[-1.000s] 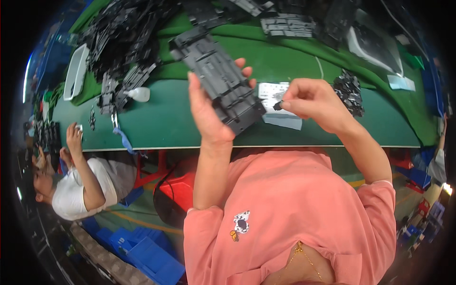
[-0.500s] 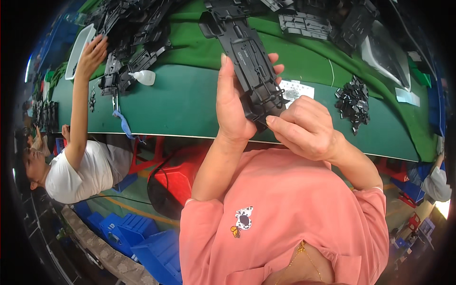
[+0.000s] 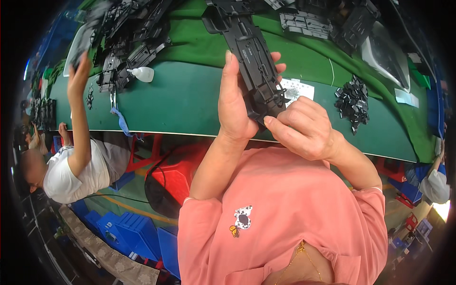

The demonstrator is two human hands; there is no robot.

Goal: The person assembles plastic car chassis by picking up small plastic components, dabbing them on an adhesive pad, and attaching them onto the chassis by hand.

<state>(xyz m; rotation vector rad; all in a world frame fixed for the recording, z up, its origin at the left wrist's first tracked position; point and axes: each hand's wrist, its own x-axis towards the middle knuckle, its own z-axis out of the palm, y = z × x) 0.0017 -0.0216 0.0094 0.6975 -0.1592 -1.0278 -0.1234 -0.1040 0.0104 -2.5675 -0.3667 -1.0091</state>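
Note:
A long black moulded plastic part (image 3: 249, 52), with ribs and slots along it, is held tilted over the table's near edge. My left hand (image 3: 234, 111) wraps round its near half, thumb along the left side and fingertips showing past the right side. At the near end is my right hand (image 3: 306, 128), its fingers curled and its thumb against the part's lower corner. Those fingers hide whether a small piece is between them. Just beyond my right hand lies a white printed sheet (image 3: 304, 90) with a greyish patch on it.
Small black pieces (image 3: 353, 102) are heaped at the right on the green table (image 3: 185, 104). More black mouldings (image 3: 142, 54), a white bottle (image 3: 143, 74) and a blue-wrapped tool (image 3: 122, 122) lie left. A co-worker's blurred hand (image 3: 80, 78) is beyond them; a clear tray (image 3: 387, 61) stands far right.
My hands and the black plastic part stay nearly in place. At the left, the co-worker's hand has come down and left, with a blurred dark part now by it, and the co-worker's head has lowered.

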